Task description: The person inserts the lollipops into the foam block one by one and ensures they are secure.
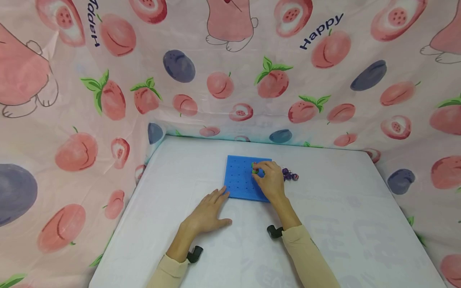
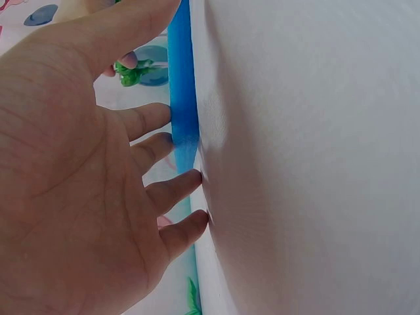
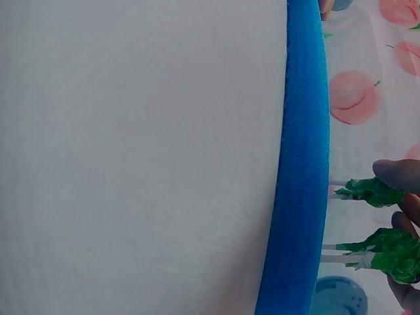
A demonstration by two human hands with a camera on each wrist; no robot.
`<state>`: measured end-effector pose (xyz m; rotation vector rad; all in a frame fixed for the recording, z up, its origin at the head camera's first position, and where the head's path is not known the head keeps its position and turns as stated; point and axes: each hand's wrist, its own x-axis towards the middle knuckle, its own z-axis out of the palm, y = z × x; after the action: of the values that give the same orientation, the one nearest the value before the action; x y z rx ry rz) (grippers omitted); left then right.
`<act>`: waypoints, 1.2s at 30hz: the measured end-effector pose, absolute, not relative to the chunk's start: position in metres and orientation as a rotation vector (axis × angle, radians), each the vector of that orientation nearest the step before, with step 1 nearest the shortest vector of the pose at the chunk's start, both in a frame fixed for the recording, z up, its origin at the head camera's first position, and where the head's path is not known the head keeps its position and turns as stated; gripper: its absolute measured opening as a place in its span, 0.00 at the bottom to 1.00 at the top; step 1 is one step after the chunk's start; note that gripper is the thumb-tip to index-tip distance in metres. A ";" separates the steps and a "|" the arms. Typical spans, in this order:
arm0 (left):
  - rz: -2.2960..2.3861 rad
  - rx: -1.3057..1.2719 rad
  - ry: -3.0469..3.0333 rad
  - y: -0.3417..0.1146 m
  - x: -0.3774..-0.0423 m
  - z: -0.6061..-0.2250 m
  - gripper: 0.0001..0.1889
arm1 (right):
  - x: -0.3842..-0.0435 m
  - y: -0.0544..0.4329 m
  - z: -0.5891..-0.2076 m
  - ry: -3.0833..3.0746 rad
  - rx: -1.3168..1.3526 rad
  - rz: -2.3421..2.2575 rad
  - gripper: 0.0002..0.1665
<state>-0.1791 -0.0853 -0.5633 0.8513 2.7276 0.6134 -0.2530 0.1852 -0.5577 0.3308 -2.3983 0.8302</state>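
A blue foam board (image 1: 237, 176) dotted with small holes lies flat on the table. My right hand (image 1: 271, 180) is over its right half, and thumb and fingers pinch a green-wrapped lollipop (image 1: 255, 171). In the right wrist view, green-wrapped lollipops (image 3: 397, 252) stand with white sticks toward the board edge (image 3: 305, 157); the hand's fingers partly hide them. Whether each stick is in a hole cannot be told. My left hand (image 1: 207, 212) rests at the board's lower left corner with fingers extended, its fingertips beside the blue edge in the left wrist view (image 2: 184, 85).
Several purple-wrapped lollipops (image 1: 288, 174) lie in a small pile just right of the board, partly behind the right hand. White cloth (image 1: 331, 232) covers the table. A fruit-printed curtain (image 1: 223, 108) rises along the back and sides.
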 end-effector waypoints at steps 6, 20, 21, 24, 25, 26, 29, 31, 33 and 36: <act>0.606 0.850 2.719 -0.085 -0.179 -0.563 0.51 | -0.253 0.186 -0.559 -2.427 0.332 0.837 0.15; 0.634 0.849 2.719 -0.084 -0.178 -0.562 0.50 | -0.251 0.188 -0.557 -2.452 0.361 0.812 0.17; 0.630 0.845 2.717 -0.084 -0.178 -0.562 0.50 | -0.251 0.188 -0.557 -2.447 0.368 0.812 0.17; 0.624 0.834 2.714 -0.084 -0.177 -0.562 0.50 | -0.250 0.190 -0.557 -2.444 0.370 0.826 0.20; 0.621 0.830 2.714 -0.084 -0.177 -0.562 0.50 | -0.250 0.190 -0.558 -2.448 0.367 0.828 0.20; 0.618 0.828 2.714 -0.084 -0.177 -0.561 0.51 | -0.250 0.191 -0.557 -2.450 0.364 0.836 0.21; 0.621 0.835 2.720 -0.084 -0.178 -0.562 0.50 | -0.249 0.192 -0.557 -2.459 0.352 0.843 0.23; 0.618 0.845 2.725 -0.084 -0.178 -0.562 0.50 | -0.247 0.192 -0.555 -2.461 0.349 0.851 0.24; 0.623 0.852 2.729 -0.084 -0.179 -0.563 0.50 | -0.246 0.193 -0.554 -2.459 0.352 0.854 0.24; 0.626 0.858 2.731 -0.084 -0.179 -0.563 0.50 | -0.243 0.195 -0.552 -2.455 0.364 0.870 0.23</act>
<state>-0.1792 -0.0842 -0.5631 0.8585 2.7305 0.6260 -0.2433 0.1952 -0.5518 0.3637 -2.4548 0.8700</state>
